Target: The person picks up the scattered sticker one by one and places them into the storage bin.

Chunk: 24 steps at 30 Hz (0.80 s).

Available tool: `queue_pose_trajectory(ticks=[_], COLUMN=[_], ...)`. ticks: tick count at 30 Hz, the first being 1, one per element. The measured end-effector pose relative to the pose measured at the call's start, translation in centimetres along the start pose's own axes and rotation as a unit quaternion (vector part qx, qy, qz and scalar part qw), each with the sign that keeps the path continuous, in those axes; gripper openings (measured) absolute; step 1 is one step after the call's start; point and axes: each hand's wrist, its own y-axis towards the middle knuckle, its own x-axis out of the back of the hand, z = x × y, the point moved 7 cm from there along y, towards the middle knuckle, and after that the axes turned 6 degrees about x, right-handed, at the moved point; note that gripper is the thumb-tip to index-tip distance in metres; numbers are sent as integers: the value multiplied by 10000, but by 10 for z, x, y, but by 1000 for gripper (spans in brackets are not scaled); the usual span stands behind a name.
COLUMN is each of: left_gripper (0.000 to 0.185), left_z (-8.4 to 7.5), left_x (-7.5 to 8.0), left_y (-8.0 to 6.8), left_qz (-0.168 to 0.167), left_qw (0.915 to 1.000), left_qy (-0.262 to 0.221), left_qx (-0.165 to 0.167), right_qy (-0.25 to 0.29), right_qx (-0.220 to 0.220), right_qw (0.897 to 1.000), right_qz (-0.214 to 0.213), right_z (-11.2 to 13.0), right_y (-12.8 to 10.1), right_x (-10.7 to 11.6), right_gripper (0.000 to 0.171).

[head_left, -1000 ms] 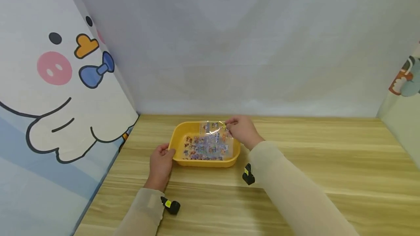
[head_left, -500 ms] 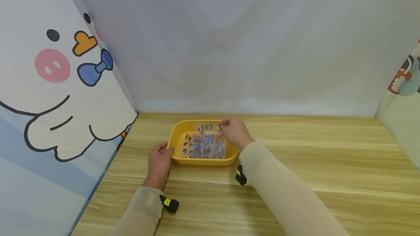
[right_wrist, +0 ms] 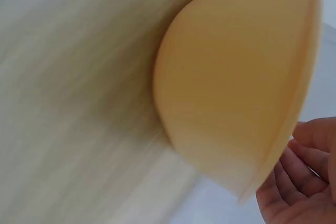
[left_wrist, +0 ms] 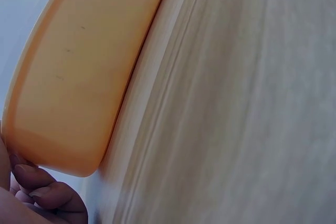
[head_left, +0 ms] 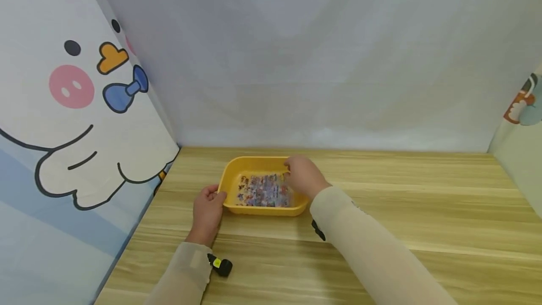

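Closest to the camera there's a pair of pale beige, thin stretchy sleeves, each with a small black clip-on wrist gadget; the left one [head_left: 220, 265] has a little yellow dot on it. Everything sits on a light wood-grain tabletop [head_left: 423, 211] with long streaky lines, smooth and kind of matte.

Left hand [head_left: 207, 211] sits at the near-left corner of the shallow yellow plastic tray [head_left: 230, 173]. Thumb is hooked over the rim and the other fingers [left_wrist: 44, 192] are curled in against the outer wall, so it's gripping that corner. In the left wrist view the tray wall looks smooth, rounded at the corner, with a couple of tiny scuffs.

Right hand [head_left: 302, 178] is over the right side of the tray, fingers bent down onto the clear glossy plastic sheet covered in small colourful cartoon stickers [head_left: 264, 191]. Can't tell from the head view whether it's pinching the sheet or only pressing on it. In the right wrist view the fingers [right_wrist: 304, 166] look loosely bent next to the tray rim.

The sheet lies flat inside the tray, filling most of the floor, a busy mix of blue, red and orange.

Behind the desk is a plain white fabric backdrop [head_left: 317, 60], softly wrinkled. On the left, a cartoon duck panel [head_left: 76, 107] with a pink cheek and blue bow.
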Motion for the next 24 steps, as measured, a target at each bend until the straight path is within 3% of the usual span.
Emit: queue_pose_trajectory(ticks=[4,8,18,24], left_gripper=[36,36,39,50], left_z=[-1,-1,3,-1], left_x=[0,0,4,19], left_y=[0,2,6,2], left_qz=[-3,-16,24,-19], left_qw=[10000,9999,9994,9990], left_qy=[63,168,277,369], left_qx=[-8,34,196,264], right_qy=[-698,-944,-847,-412], right_qx=[223,333,355,131], right_qw=[9973,9949,9957,9980], right_qz=[0,-82,-146,-467], right_z=[3,2,-5,-21], right_y=[-6,-12,-37,-63], right_x=[4,8,16,30], right_gripper=[39,38,45,48])
